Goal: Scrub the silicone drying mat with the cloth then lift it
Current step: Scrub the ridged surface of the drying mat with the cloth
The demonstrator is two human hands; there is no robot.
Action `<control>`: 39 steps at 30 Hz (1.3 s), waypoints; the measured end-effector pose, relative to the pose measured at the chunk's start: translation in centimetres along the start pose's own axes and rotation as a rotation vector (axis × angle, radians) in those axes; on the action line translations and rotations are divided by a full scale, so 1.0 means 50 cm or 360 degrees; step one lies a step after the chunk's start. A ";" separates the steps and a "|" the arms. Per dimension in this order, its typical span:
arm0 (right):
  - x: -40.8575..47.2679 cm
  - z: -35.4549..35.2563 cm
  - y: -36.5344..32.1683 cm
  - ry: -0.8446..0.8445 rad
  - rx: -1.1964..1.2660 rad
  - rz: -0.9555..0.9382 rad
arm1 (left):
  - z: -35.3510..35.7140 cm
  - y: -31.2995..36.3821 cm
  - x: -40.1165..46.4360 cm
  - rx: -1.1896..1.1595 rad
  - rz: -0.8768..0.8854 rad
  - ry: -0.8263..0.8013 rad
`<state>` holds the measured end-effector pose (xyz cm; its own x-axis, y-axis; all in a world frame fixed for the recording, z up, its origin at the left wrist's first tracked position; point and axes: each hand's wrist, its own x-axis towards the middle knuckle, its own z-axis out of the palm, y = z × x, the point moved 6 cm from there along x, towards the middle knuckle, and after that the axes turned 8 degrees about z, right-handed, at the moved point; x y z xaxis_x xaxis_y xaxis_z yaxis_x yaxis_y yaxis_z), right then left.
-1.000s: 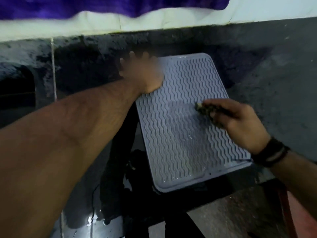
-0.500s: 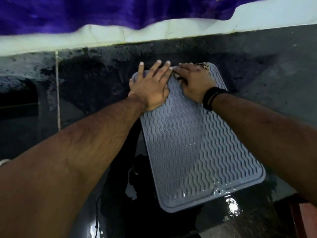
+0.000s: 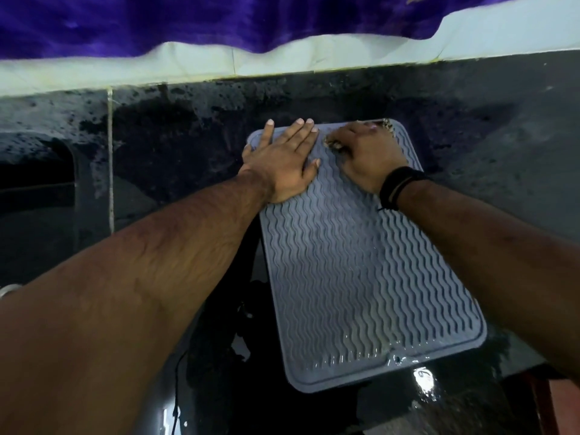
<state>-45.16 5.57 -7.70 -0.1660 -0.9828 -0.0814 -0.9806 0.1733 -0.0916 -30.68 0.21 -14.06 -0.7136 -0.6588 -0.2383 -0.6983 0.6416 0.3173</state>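
A grey silicone drying mat (image 3: 354,277) with wavy ridges lies flat on a wet dark counter (image 3: 489,171). My left hand (image 3: 285,161) presses flat on the mat's far left corner, fingers straight. My right hand (image 3: 367,152) sits on the mat's far right part, fingers curled over a mottled scrubbing cloth (image 3: 332,144) that peeks out at the fingertips and near the far edge. A black band circles the right wrist. Water glistens along the mat's near edge.
A pale wall (image 3: 282,64) rises behind the counter, with purple fabric (image 3: 188,20) hanging over it. A dark recess (image 3: 34,177) opens at the left. A puddle (image 3: 423,376) shines on the counter by the mat's near right corner.
My right hand has moved with the cloth from the mat's middle up to its far edge. My left hand has stayed pressed on the far left corner.
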 end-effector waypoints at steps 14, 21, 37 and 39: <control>0.000 0.001 -0.015 -0.0025 -0.0105 0.0048 | 0.023 -0.020 0.035 0.0038 0.0100 0.0025; -0.010 -0.018 -0.003 0.0057 0.0028 0.0058 | 0.019 -0.006 0.020 -0.0056 -0.0010 0.0022; 0.018 -0.029 -0.007 0.0107 0.0069 0.0035 | 0.031 -0.016 0.038 0.0039 0.0038 0.0102; 0.031 -0.016 -0.015 0.0031 -0.0002 0.0020 | 0.032 -0.017 0.038 0.0042 0.0034 0.0106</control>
<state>-44.75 3.87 -6.98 -0.1806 -0.9815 -0.0631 -0.9785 0.1858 -0.0897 -31.54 -0.96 -16.25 -0.7235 -0.6692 -0.1697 -0.6850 0.6653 0.2969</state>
